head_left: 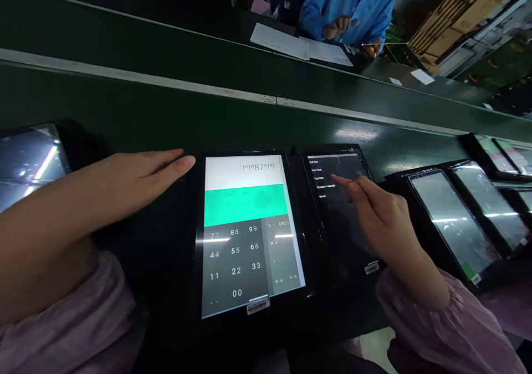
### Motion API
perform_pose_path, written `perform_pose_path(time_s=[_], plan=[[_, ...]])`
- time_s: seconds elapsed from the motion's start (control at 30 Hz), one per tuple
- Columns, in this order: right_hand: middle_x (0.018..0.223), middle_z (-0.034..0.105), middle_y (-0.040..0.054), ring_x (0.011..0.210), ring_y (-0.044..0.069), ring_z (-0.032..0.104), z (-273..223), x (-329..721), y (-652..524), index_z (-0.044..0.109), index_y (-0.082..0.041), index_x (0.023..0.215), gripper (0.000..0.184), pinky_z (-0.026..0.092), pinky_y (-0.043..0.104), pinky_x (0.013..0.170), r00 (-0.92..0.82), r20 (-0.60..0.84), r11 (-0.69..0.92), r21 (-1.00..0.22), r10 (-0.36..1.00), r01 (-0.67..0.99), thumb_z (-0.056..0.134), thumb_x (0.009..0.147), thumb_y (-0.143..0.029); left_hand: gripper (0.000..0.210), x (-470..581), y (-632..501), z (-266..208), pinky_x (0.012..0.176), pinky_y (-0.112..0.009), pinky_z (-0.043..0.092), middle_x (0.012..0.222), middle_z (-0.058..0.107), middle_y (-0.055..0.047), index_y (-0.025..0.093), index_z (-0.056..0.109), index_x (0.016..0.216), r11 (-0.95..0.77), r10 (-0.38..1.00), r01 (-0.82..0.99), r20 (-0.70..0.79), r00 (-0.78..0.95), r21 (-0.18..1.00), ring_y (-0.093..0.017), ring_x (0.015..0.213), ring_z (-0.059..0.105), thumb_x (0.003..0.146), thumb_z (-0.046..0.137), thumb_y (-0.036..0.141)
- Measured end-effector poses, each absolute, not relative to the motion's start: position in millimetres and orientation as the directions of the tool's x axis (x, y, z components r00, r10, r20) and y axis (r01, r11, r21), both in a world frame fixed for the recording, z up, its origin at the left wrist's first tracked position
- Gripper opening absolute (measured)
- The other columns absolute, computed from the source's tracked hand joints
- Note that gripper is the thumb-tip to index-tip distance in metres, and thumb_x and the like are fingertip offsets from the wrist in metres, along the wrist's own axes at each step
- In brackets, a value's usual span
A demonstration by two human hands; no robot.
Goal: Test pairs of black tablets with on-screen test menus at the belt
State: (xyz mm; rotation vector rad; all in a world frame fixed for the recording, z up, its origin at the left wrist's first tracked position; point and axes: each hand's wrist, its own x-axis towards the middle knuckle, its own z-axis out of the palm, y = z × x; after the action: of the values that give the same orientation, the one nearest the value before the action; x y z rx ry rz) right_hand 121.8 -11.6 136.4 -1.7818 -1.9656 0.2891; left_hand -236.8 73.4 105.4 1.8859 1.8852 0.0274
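A tablet with a calculator on its lit screen lies flat in front of me. Its number keys appear doubled, and a barcode label sits on its lower edge. Just left of its upper edge hovers my left hand, open, fingers stretched out and holding nothing. To the right lies a second tablet showing a dark menu with lines such as "Test Info" and "Change Language". My right hand points its index finger at this menu, the tip on or just above the glass. Its other fingers are partly hidden; nothing shows in it.
More tablets lie in a row on the right, and another tablet is at the far left. A pale rail crosses the dark green bench. Beyond it are papers and a person in blue sleeves.
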Motion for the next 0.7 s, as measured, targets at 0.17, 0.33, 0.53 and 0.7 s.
perform_pose_path(time_s=[0.17, 0.33, 0.53, 0.7], plan=[[0.055, 0.047, -0.0053, 0.042, 0.011, 0.045, 135, 132, -16, 0.078, -0.016, 0.112, 0.043, 0.034, 0.024, 0.045, -0.026, 0.232, 0.139, -0.487, 0.972, 0.863, 0.043, 0.11, -0.04, 0.083, -211, 71, 118, 0.13, -0.047, 0.029, 0.163, 0.052, -0.007, 0.012, 0.053, 0.152, 0.177, 0.917, 0.85, -0.397, 0.04, 0.497, -0.033, 0.153, 0.043, 0.094, 0.031, 0.068], [0.052, 0.045, -0.0058, 0.037, 0.011, 0.041, 137, 142, -30, 0.08, -0.015, 0.107, 0.046, 0.033, 0.024, 0.039, 0.051, 0.237, 0.088, -0.542, 0.97, 0.836, 0.044, 0.108, -0.045, 0.101, -221, 75, 107, 0.129, -0.052, 0.03, 0.163, 0.052, -0.004, 0.022, 0.057, 0.149, 0.212, 0.914, 0.887, -0.405, -0.031, 0.411, -0.042, 0.153, 0.042, 0.072, 0.042, 0.087], [0.054, 0.053, -0.0042, 0.035, 0.01, 0.04, 136, 157, -44, 0.079, -0.018, 0.103, 0.045, 0.032, 0.024, 0.035, 0.064, 0.183, 0.054, -0.575, 0.981, 0.816, 0.047, 0.109, -0.049, 0.102, -213, 78, 123, 0.123, -0.048, 0.039, 0.158, 0.057, -0.003, 0.026, 0.055, 0.15, 0.218, 0.848, 0.896, -0.529, 0.022, 0.388, -0.039, 0.147, 0.051, 0.069, 0.045, 0.089], [0.056, 0.055, -0.004, 0.038, 0.01, 0.039, 135, 163, -54, 0.078, -0.021, 0.102, 0.039, 0.034, 0.023, 0.037, 0.076, 0.199, 0.058, -0.593, 0.977, 0.803, 0.047, 0.11, -0.044, 0.092, -208, 79, 124, 0.119, -0.04, 0.044, 0.152, 0.063, 0.001, 0.029, 0.057, 0.149, 0.156, 0.829, 0.885, -0.545, 0.125, 0.439, -0.032, 0.139, 0.059, 0.075, 0.046, 0.083]])
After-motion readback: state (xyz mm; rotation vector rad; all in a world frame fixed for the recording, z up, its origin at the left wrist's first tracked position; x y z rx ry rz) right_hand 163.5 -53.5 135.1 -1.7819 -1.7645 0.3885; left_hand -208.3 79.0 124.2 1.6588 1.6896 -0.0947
